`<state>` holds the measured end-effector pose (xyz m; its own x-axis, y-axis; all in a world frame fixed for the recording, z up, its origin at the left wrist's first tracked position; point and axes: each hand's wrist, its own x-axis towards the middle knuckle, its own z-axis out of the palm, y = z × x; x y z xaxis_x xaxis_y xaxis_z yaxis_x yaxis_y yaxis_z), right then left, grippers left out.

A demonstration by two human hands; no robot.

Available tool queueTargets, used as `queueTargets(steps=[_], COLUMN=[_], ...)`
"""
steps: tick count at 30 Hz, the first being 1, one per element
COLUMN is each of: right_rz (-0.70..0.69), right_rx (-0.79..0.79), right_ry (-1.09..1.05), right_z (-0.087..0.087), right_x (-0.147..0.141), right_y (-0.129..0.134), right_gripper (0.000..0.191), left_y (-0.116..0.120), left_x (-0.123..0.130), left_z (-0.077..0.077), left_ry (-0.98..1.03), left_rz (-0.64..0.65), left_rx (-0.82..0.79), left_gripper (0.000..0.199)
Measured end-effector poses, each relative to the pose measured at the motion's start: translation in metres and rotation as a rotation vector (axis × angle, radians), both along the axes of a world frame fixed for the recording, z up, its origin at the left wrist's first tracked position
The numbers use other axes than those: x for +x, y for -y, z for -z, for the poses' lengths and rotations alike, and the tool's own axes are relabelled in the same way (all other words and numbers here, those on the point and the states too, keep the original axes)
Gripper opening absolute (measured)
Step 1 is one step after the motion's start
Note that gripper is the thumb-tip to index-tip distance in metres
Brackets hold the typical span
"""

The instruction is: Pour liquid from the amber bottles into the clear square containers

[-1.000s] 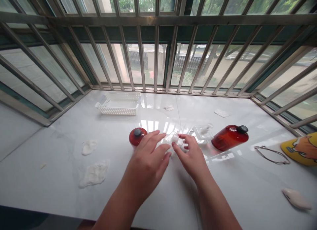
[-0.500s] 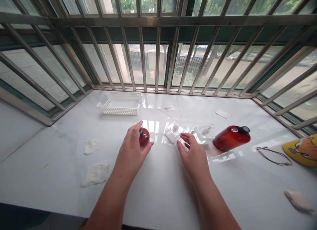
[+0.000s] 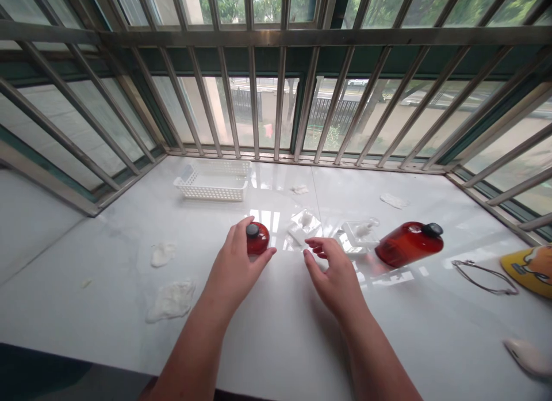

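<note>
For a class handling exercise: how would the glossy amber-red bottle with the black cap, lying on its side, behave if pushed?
The amber-red bottle would probably roll, being round and on its side. The glossy white counter likely gives little grip.

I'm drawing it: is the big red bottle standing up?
Lying down: the red bottle rests on its side, black cap pointing right.

Small bottle (image 3: 257, 240): translucent red, with black cap (image 3: 252, 230). Large bottle (image 3: 407, 244): translucent amber-red, with black cap (image 3: 433, 229). Basket (image 3: 211, 181): white, perforated lattice pattern. Counter (image 3: 107, 286): white, faint grey veining. Board (image 3: 528, 277): yellow, orange cartoon print.
</note>
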<state>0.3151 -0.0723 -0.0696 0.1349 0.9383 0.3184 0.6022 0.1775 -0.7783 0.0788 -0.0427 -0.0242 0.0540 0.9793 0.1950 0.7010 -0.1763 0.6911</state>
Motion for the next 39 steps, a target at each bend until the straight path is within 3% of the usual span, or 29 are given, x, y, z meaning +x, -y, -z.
queueTargets(steps=[3,6,8,10,12,15,18,20,22,25,30,33,36,39], right_rz=[-0.128,-0.271,-0.306,-0.290,-0.244,-0.094,0.102,0.205,0.279,0.347,0.388,0.392,0.411,0.453], right_rx=[0.008,-0.036,-0.117,-0.177,-0.168,-0.068,0.006,0.050,0.099,0.154,0.189,0.205,0.227,0.233], right_ry=[-0.038,-0.084,-0.140,-0.172,-0.174,-0.245,-0.375,-0.416,-0.439,-0.467,-0.462,-0.454,-0.460,-0.440], right_z=[-0.005,-0.007,-0.008,-0.010,-0.013,-0.017,-0.019,-0.020,-0.020,-0.020,-0.021,-0.015,-0.007,-0.005], right_x=[-0.006,-0.009,-0.009,-0.009,-0.009,-0.009,-0.009,-0.007,-0.005,-0.004,-0.004,-0.002,0.004,0.007], right_y=[0.003,0.005,0.006,0.007,0.009,0.014,0.016,0.016,0.014,0.011,0.011,0.009,0.007,0.006], right_gripper=[0.032,0.060,0.076,0.081,0.076,0.076,0.082,0.084,0.087,0.091,0.090,0.091,0.094,0.094], left_y=[0.006,0.017,0.026,0.033,0.036,0.028,0.012,0.002,-0.002,0.001,0.015,0.025,0.039,0.058], left_x=[0.005,0.013,0.018,0.018,0.009,-0.029,-0.083,-0.110,-0.119,-0.097,-0.023,0.016,0.044,0.059], left_z=[-0.002,-0.009,-0.017,-0.027,-0.036,-0.039,-0.026,-0.014,-0.007,-0.008,-0.022,-0.020,-0.009,0.001], left_ry=[0.029,0.027,-0.006,-0.066,-0.192,-0.560,-0.775,-0.760,-0.764,-0.794,-0.822,-0.834,-0.742,-0.495], left_rz=[0.136,0.299,0.395,0.446,0.384,0.039,-0.239,-0.297,-0.303,-0.230,-0.148,-0.007,0.302,0.640], left_rx=[-0.065,-0.150,-0.203,-0.207,-0.188,-0.339,-0.625,-0.728,-0.758,-0.746,-0.685,-0.543,-0.416,-0.347], left_gripper=[0.074,0.083,0.091,0.087,0.067,0.046,0.064,0.068,0.069,0.065,0.055,0.053,0.064,0.063])
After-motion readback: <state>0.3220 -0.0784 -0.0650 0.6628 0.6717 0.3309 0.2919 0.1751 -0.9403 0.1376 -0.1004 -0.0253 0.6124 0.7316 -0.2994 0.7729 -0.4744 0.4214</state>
